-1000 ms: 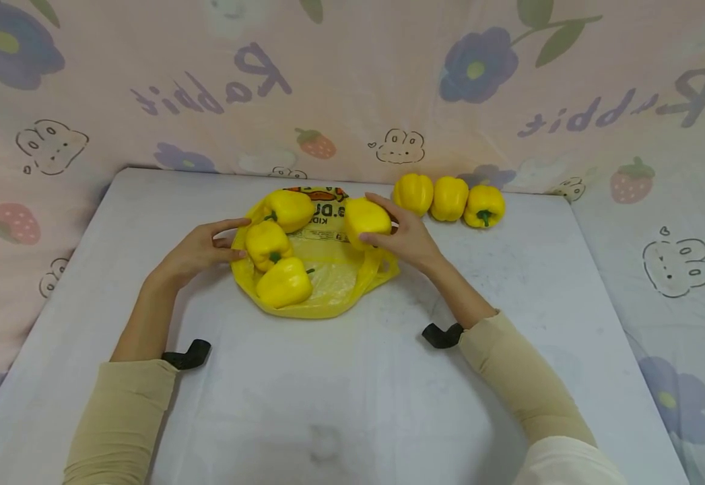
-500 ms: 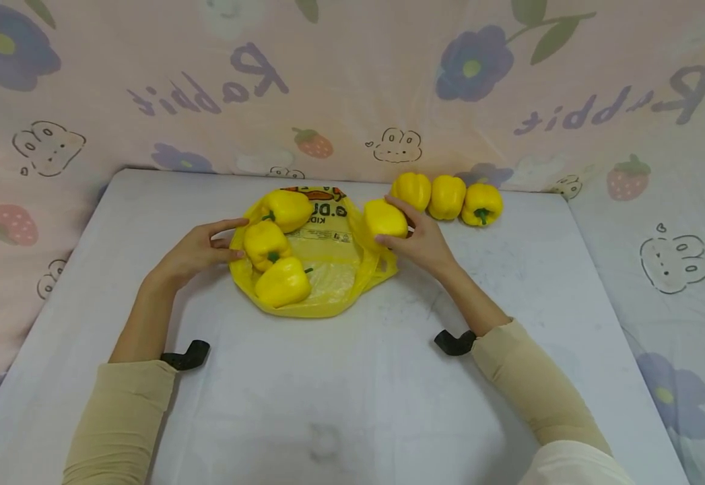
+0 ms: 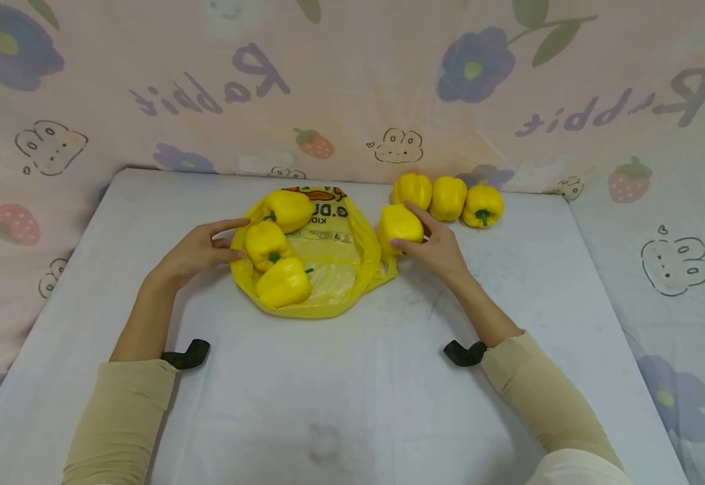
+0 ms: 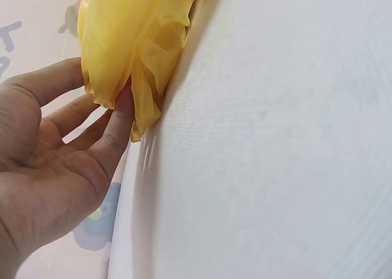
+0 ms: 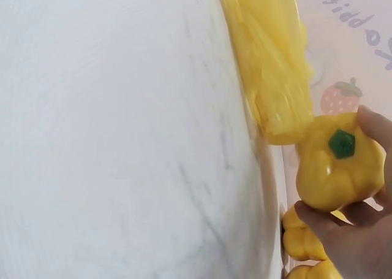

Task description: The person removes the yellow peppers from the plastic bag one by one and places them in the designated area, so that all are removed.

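Observation:
A yellow plastic bag point(image 3: 322, 310) lies spread on the table, its mouth facing up, with printing on its inner back. Three yellow bell peppers are inside along the left, the lowest bell pepper point(image 3: 283, 282) tilted. My left hand point(image 3: 194, 252) holds the bag's left rim between thumb and fingers; in the left wrist view the thumb tip is hidden behind yellow plastic point(image 4: 147, 52). Just right of the bag, my right hand point(image 3: 433, 246) grips another yellow bell pepper point(image 3: 399, 228) from its right side. The right wrist view shows this pepper's green stem point(image 5: 342, 144).
Three more yellow bell peppers stand in a row at the table's back edge, the rightmost pepper point(image 3: 483, 206) showing its green stem. The white table point(image 3: 328, 391) meets a printed cloth backdrop point(image 3: 352, 87). A black mount point(image 3: 188, 354) sits at each wrist.
My right hand has carried the gripped bell pepper rightward, from over the bag's right part to beyond its right rim. My left hand and the peppers in the bag have stayed put.

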The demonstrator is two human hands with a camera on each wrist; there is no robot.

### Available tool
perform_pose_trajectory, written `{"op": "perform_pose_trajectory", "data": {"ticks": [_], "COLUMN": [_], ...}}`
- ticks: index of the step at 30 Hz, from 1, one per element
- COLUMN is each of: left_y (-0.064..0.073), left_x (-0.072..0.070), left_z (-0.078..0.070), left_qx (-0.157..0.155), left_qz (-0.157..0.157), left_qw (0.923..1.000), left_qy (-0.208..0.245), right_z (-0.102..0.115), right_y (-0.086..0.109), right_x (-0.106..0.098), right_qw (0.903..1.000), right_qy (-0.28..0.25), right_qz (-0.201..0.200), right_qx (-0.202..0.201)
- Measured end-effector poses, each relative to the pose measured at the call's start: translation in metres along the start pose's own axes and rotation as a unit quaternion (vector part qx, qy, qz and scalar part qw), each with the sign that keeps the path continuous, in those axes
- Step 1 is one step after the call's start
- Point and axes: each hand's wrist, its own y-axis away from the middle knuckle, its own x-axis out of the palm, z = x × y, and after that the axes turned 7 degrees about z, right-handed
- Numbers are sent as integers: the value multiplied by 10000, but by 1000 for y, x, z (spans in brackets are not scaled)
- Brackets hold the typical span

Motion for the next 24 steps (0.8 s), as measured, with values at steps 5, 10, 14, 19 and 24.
{"op": "perform_pose_trajectory", "data": {"ticks": [5, 10, 14, 19, 24], "left_y": [0, 0, 1, 0, -1], "left_x": [-1, 0, 1, 1, 0], "left_z": [0, -1, -1, 0, 1], "left_qx": [-38, 24, 74, 9, 29], "left_qz": [-34, 1, 21, -32, -18], "left_qw": [10000, 10000, 10000, 9999, 9999], "left_qy": [76, 77, 33, 97, 110], "right_z": [-3, -6, -9, -12, -12], "right_y": [2, 5, 6, 6, 6], "right_x": [-4, -7, -10, -14, -15], "right_qw": [9996, 9983, 9969, 9958, 9953], "right_qy": [129, 303, 436, 417, 322], "right_qz": [-80, -140, -193, -303, -340], "right_qx": [239, 483, 628, 755, 853]}}
